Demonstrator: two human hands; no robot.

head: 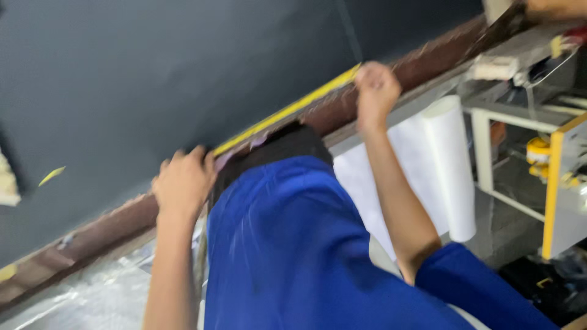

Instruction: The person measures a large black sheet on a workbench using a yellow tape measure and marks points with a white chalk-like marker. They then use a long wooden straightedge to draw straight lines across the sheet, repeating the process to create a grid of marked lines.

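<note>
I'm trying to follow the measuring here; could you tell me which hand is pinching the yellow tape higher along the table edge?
The right hand, closed on the yellow tape at its upper end; the left hand rests lower on the brown table edge.

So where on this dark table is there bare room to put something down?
The dark tabletop is bare across the wide stretch beyond the yellow tape, apart from a yellow scrap near its left side. It is crowded at the brown edge, where the left hand and right hand hold the tape.
</note>
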